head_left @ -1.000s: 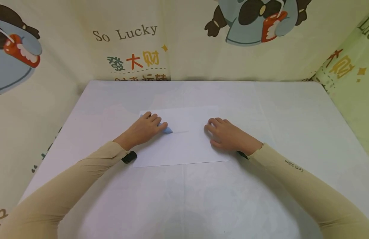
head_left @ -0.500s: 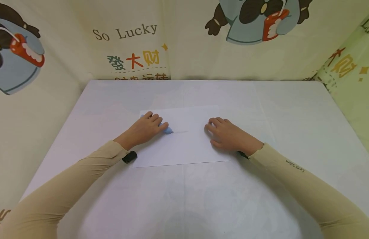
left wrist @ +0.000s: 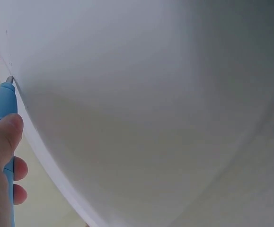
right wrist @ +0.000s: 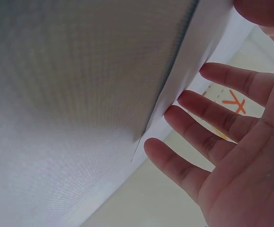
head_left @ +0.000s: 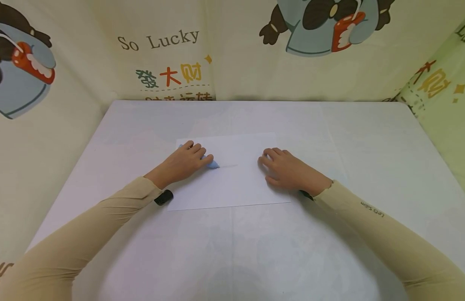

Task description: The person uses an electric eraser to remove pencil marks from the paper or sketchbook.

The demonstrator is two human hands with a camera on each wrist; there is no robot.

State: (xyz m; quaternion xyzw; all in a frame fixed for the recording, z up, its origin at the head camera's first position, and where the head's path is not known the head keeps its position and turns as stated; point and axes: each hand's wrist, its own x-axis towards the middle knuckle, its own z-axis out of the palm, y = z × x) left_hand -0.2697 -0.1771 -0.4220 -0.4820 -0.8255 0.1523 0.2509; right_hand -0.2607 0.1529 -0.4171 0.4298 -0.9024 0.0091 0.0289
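My left hand [head_left: 181, 163] grips a light blue pen [head_left: 213, 164], its thumb and fingers around the thick barrel. In the left wrist view the grey metal tip of the pen [left wrist: 3, 101] points at the white paper surface. A sheet of white paper [head_left: 232, 190] lies flat on the table under both hands. From the pen tip a faint grey line [head_left: 229, 166] runs to the right across the sheet. On the right part of the sheet rests my right hand [head_left: 288, 169], fingers spread. The right wrist view has its fingertips [right wrist: 158, 146] at the paper, with nothing held.
The white-covered table [head_left: 232, 251] extends around the sheet on all sides. Behind it hangs a cream curtain [head_left: 236, 54] with cartoon prints and lettering. Dark wrist-worn pieces show below both beige sleeves [head_left: 130, 196].
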